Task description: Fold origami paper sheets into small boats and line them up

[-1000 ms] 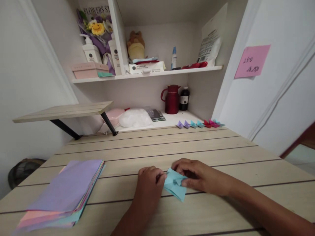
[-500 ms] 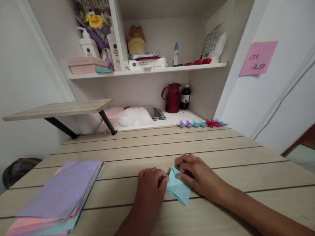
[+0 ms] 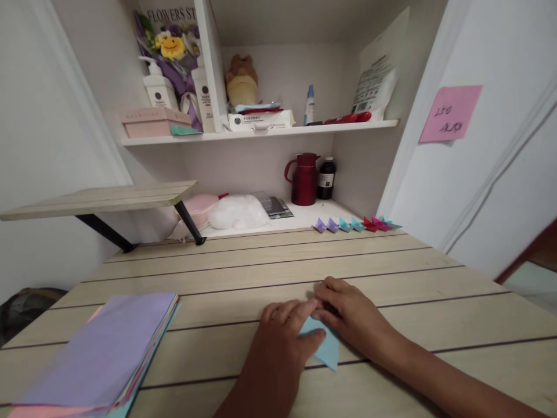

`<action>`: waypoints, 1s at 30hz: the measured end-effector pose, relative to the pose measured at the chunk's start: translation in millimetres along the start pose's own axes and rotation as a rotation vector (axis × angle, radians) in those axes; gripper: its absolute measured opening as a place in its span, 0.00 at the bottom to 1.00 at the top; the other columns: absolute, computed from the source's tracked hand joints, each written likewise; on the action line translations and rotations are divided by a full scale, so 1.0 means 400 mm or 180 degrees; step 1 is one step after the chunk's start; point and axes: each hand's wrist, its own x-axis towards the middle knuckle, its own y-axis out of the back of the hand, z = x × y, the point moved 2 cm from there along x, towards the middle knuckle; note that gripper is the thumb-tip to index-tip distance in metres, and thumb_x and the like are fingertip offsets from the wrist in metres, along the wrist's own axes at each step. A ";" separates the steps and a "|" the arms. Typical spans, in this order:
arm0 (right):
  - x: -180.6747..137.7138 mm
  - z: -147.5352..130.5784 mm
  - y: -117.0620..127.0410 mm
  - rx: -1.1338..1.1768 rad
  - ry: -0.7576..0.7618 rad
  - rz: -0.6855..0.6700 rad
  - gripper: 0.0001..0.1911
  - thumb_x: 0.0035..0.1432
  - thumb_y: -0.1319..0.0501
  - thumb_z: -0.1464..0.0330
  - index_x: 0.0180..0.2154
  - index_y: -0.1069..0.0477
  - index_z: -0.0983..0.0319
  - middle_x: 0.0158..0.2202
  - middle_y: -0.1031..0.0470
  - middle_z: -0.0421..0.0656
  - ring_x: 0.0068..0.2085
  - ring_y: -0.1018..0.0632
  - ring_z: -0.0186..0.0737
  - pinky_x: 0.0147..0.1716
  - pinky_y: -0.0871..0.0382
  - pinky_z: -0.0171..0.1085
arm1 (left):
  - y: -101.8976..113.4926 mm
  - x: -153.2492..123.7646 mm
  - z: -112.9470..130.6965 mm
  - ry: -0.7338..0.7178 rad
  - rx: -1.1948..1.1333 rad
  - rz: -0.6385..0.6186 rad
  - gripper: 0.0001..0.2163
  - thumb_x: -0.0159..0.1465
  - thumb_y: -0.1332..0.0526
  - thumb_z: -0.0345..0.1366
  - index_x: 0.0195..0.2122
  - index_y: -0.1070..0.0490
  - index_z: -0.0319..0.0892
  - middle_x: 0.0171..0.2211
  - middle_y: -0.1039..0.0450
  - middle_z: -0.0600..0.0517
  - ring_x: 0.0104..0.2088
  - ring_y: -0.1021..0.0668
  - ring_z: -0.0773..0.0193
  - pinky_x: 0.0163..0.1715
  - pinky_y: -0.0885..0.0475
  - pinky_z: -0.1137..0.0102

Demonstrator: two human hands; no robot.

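Note:
A light blue sheet of origami paper (image 3: 328, 350), folded into a small pointed shape, lies on the table under both hands. My left hand (image 3: 282, 342) reaches over its left side, fingers stretched forward and thumb spread apart on the paper. The left fingertips meet the right ones at the far corner. My right hand (image 3: 348, 310) has its fingers curled and its thumb pressed against the paper's upper right edge. Much of the upper part of the paper is hidden by the hands.
A stack of coloured paper (image 3: 108, 348), purple on top, lies at the left. Several small folded paper pieces (image 3: 345, 225) line the table's far edge. Behind stand a red jug (image 3: 303, 180) and a dark bottle (image 3: 326, 179). A small raised shelf (image 3: 100, 199) stands at the far left.
My left hand has moved right from the paper's left corner and now covers its upper left part, fingers extended. My right hand stays near the same edge. The view has tilted slightly up.

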 end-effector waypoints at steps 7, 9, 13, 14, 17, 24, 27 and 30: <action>0.006 0.012 0.009 -0.0283 -0.0211 0.0102 0.05 0.59 0.41 0.64 0.35 0.31 0.58 0.38 0.28 0.43 0.42 0.27 0.47 0.40 0.40 0.45 | 0.018 -0.009 -0.007 0.0096 -0.0271 -0.0759 0.19 0.65 0.45 0.32 0.57 0.34 0.53 0.59 0.33 0.53 0.61 0.35 0.48 0.59 0.49 0.42; 0.008 0.015 0.010 -0.0045 -0.0215 0.0188 0.06 0.58 0.39 0.64 0.37 0.30 0.57 0.40 0.27 0.43 0.42 0.27 0.46 0.41 0.39 0.45 | 0.025 -0.009 -0.006 0.0224 -0.0308 -0.0894 0.20 0.64 0.45 0.32 0.57 0.34 0.53 0.59 0.33 0.52 0.61 0.35 0.47 0.60 0.51 0.40; 0.006 0.012 0.014 0.0422 0.0082 0.0531 0.11 0.60 0.43 0.71 0.43 0.28 0.55 0.44 0.26 0.43 0.45 0.26 0.43 0.45 0.38 0.45 | 0.029 -0.006 -0.005 0.0339 -0.0283 -0.1011 0.22 0.62 0.44 0.33 0.58 0.35 0.53 0.61 0.36 0.52 0.61 0.35 0.46 0.60 0.54 0.38; 0.004 0.009 0.013 0.0426 0.0219 0.0600 0.11 0.61 0.44 0.72 0.43 0.27 0.55 0.44 0.26 0.44 0.45 0.27 0.43 0.46 0.38 0.45 | 0.028 -0.006 -0.005 0.0349 -0.0264 -0.1026 0.23 0.62 0.44 0.33 0.59 0.36 0.53 0.61 0.36 0.52 0.62 0.36 0.46 0.60 0.55 0.38; -0.001 -0.006 0.003 0.0203 0.0639 0.0583 0.10 0.63 0.43 0.70 0.40 0.24 0.53 0.43 0.24 0.43 0.45 0.27 0.44 0.45 0.39 0.46 | 0.021 -0.009 -0.010 0.0419 -0.0172 -0.1096 0.24 0.62 0.46 0.33 0.60 0.38 0.56 0.61 0.36 0.54 0.62 0.37 0.47 0.60 0.56 0.37; -0.004 -0.019 -0.014 -0.0408 0.0487 0.0439 0.12 0.65 0.44 0.65 0.43 0.23 0.48 0.44 0.24 0.43 0.44 0.27 0.44 0.42 0.39 0.45 | 0.014 -0.047 -0.034 0.0751 0.0330 -0.1023 0.26 0.62 0.50 0.28 0.62 0.40 0.52 0.62 0.39 0.53 0.62 0.35 0.50 0.60 0.56 0.36; -0.004 -0.009 -0.012 -0.0434 0.0396 0.0376 0.13 0.64 0.43 0.66 0.46 0.25 0.46 0.46 0.25 0.43 0.45 0.27 0.45 0.42 0.39 0.44 | 0.028 -0.067 -0.022 0.0862 0.0835 -0.0895 0.26 0.61 0.51 0.24 0.60 0.37 0.44 0.61 0.37 0.48 0.59 0.32 0.49 0.61 0.53 0.38; 0.000 0.005 -0.010 -0.0437 0.0228 0.0358 0.14 0.64 0.43 0.67 0.48 0.26 0.46 0.47 0.26 0.43 0.47 0.28 0.46 0.43 0.40 0.45 | 0.046 -0.078 0.002 0.0938 0.1332 -0.0796 0.24 0.60 0.52 0.21 0.56 0.31 0.33 0.56 0.31 0.38 0.55 0.28 0.47 0.62 0.49 0.43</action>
